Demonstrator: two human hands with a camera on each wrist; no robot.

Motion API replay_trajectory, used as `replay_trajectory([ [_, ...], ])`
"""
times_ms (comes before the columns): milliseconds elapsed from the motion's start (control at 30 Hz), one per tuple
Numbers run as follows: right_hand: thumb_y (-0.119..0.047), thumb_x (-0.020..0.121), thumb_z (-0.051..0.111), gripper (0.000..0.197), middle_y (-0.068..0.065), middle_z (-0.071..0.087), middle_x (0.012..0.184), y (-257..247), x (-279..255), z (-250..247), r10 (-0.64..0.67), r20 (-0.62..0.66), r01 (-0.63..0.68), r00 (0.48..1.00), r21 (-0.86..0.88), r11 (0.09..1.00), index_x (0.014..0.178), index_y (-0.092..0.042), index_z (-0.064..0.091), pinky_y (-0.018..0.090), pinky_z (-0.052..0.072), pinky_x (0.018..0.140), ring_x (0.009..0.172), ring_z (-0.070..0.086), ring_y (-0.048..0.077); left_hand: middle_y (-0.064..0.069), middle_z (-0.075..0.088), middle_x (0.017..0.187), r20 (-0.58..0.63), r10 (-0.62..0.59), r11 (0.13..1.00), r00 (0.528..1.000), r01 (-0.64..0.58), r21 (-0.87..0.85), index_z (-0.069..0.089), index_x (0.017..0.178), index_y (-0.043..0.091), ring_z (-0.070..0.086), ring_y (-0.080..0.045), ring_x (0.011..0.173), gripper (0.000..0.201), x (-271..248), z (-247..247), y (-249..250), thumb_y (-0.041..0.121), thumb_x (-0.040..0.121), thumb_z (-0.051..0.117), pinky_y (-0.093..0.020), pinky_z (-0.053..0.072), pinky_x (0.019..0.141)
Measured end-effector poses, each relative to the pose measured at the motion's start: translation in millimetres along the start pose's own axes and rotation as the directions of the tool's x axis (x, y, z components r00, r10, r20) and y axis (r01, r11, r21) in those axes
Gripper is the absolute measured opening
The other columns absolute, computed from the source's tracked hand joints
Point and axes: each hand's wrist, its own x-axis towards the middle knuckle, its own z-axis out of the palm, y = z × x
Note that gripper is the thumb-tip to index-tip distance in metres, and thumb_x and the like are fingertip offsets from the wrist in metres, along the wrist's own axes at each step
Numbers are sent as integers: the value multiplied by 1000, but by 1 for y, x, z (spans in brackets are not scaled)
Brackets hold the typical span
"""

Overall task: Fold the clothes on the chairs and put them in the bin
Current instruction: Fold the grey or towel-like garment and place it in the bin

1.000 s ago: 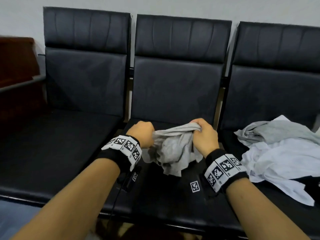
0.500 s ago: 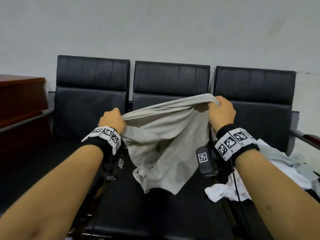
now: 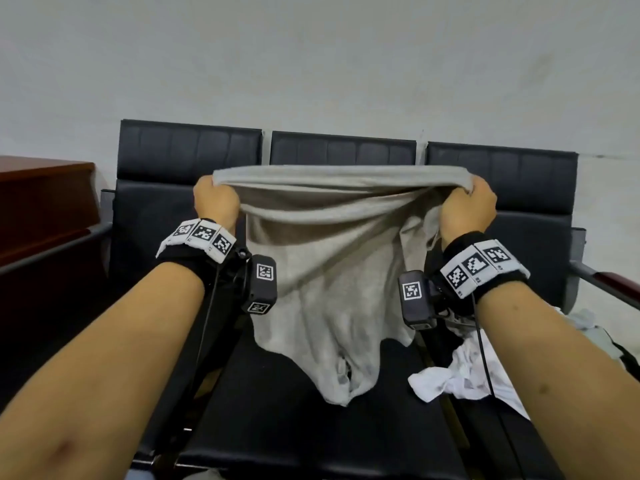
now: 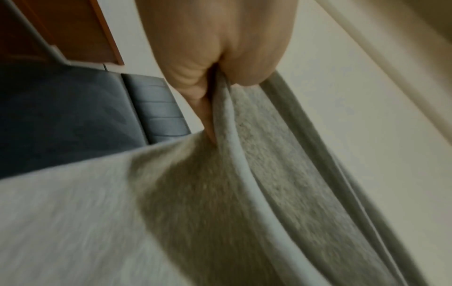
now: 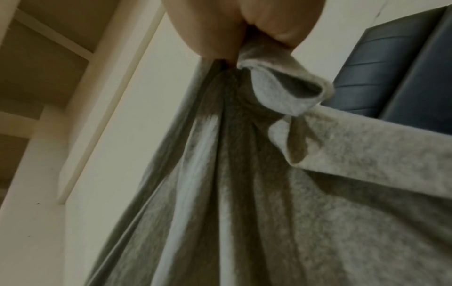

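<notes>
A grey garment point(image 3: 332, 271) hangs stretched between my two hands, held up in front of the middle black chair point(image 3: 311, 410). My left hand point(image 3: 215, 199) grips its top edge at the left end, fingers curled round the hem point(image 4: 220, 100). At the right end my right hand point(image 3: 467, 206) grips the bunched top edge point(image 5: 264, 63). The cloth's lower part dangles just above the middle seat. A heap of white and grey clothes point(image 3: 460, 372) lies on the right chair's seat. No bin shows in any view.
Three black padded chairs stand in a row against a pale wall point(image 3: 311, 64). The left chair point(image 3: 156, 209) holds nothing that I can see. A dark red wooden cabinet point(image 3: 41, 195) stands at the far left. A metal armrest point(image 3: 602, 282) juts out at the right.
Both hands have risen and moved apart, pulling the bunched grey garment from the seat into a wide, taut span. My view has tilted upward.
</notes>
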Motion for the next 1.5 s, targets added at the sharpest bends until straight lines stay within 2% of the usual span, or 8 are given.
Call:
replay_trajectory([
  [333,-17,98,34,36,14,58,126,-30,14,-28,30,28,-27,999,-77,997,122,-6,58,20,27,71,108,52,28,-1,51,108,-51,336,941,940,-337,-21,48,129,4,49,-12,95,58,-66,4,82,-12,79,24,1,38,70],
  [567,-26,104,23,50,20,42,147,-13,14,-8,278,255,-265,926,-85,961,141,3,40,35,33,107,134,41,34,3,52,113,132,274,960,953,-279,23,41,136,23,53,-16,101,49,-63,14,70,6,91,33,-24,46,85],
  [767,-26,103,30,35,10,59,117,33,8,17,527,539,-654,657,61,754,121,-12,57,41,59,65,116,56,34,-22,57,127,209,-55,981,976,13,194,51,128,0,57,-39,113,46,-40,27,22,12,86,38,-46,51,93],
  [867,-41,103,27,48,21,60,125,49,8,40,554,687,-836,471,147,529,125,-8,54,67,47,82,112,56,40,-17,56,123,232,-206,973,951,174,151,43,138,3,63,-30,85,41,-30,32,6,12,98,37,-43,58,66],
  [1000,-53,101,24,63,25,45,142,40,14,73,481,685,-786,547,222,576,140,-8,45,78,28,95,130,41,48,-14,60,118,137,-35,998,990,42,-50,50,131,-1,59,-32,108,38,-14,53,17,6,94,50,-39,54,85],
  [1133,-53,100,30,52,11,65,102,17,42,103,320,573,-599,754,401,693,91,-14,64,64,34,105,118,55,35,-14,56,135,39,251,962,967,-245,-118,52,134,2,51,-26,125,40,-2,81,53,13,101,33,-35,39,108],
  [1267,-46,104,31,32,-7,66,115,-8,56,104,130,493,-440,860,589,678,106,-35,61,46,45,105,113,60,19,-7,56,131,59,509,856,859,-497,-144,51,133,-1,53,-18,121,45,-2,91,71,14,94,37,-21,41,104],
  [1500,-46,99,40,33,0,68,95,7,49,65,123,337,-321,933,633,705,99,-23,64,35,53,80,90,64,17,-11,64,117,31,568,820,823,-562,-106,59,118,-5,58,-15,106,43,-29,64,79,7,91,28,-12,44,89],
])
